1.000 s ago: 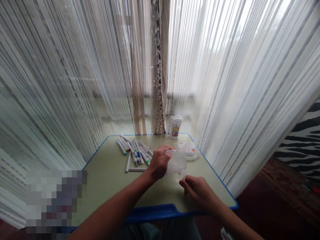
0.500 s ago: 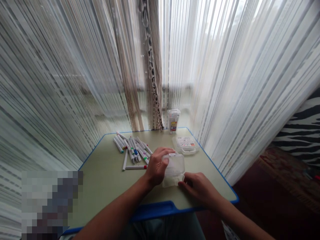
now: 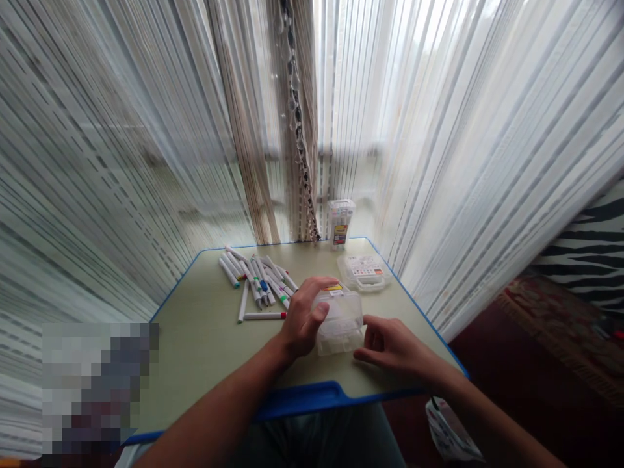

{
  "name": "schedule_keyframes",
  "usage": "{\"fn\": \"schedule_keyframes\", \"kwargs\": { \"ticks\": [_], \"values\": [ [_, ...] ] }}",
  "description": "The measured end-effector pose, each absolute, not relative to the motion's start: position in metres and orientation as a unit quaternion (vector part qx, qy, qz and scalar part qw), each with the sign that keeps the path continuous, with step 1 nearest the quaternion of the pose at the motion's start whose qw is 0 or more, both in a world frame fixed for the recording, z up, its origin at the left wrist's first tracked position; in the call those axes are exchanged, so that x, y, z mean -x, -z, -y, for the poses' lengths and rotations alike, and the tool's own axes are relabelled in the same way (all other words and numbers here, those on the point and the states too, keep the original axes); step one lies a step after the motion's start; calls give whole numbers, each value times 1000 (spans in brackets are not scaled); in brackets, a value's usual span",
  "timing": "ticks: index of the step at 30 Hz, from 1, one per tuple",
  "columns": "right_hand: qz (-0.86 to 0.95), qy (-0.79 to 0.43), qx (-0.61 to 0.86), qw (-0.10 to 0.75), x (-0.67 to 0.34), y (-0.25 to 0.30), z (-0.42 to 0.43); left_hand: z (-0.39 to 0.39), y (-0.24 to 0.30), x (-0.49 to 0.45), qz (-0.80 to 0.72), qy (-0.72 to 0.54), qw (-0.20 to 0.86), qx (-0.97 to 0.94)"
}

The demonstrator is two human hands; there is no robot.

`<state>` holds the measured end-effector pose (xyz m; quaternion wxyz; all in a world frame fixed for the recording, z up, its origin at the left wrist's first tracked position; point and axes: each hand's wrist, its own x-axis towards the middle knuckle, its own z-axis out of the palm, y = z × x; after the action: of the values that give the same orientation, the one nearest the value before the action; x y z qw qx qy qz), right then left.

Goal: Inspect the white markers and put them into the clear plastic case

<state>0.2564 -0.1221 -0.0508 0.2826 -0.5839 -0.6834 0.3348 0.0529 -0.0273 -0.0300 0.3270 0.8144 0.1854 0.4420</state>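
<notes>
A clear plastic case (image 3: 341,318) rests on the table near its front, with what looks like its lid tipped up. My left hand (image 3: 305,318) grips its left side, fingers reaching over the top and thumb on the near face. By the case's right edge is my right hand (image 3: 390,344); its index fingertip meets or nearly meets the plastic, while its thumb is apart below. Nothing shows between those fingers. A heap of white markers (image 3: 256,283) with coloured bands lies to the left of the case. One marker (image 3: 264,316) with a red band lies close to my left hand.
A second clear case (image 3: 364,272) with a printed label lies flat at the right. Behind it stands an upright clear box (image 3: 340,224) holding markers. The pale table (image 3: 195,364) has a blue rim, and string curtains (image 3: 121,130) hang around its back.
The view has tilted down slightly. My right hand's thumb and index finger have spread apart at the case's edge. My left hand keeps its grip.
</notes>
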Motion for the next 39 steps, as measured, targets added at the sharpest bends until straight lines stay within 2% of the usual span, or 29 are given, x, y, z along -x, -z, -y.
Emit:
{"fn": "schedule_keyframes", "kwargs": {
  "ticks": [11,18,25,33,39],
  "values": [
    [673,-372,568,293,-259,54,121,17,39,-47,-296,-523,353,-717],
    [661,-415,548,300,-271,48,120,13,39,-46,-299,-518,354,-719],
    [699,-298,526,382,-285,33,112,19,33,-43,-227,-467,358,-776],
    [793,-198,487,307,-269,38,101,19,33,-45,-190,-428,353,-810],
    [799,-184,479,314,-271,45,97,5,22,-33,-104,-280,287,-910]
  ]
}}
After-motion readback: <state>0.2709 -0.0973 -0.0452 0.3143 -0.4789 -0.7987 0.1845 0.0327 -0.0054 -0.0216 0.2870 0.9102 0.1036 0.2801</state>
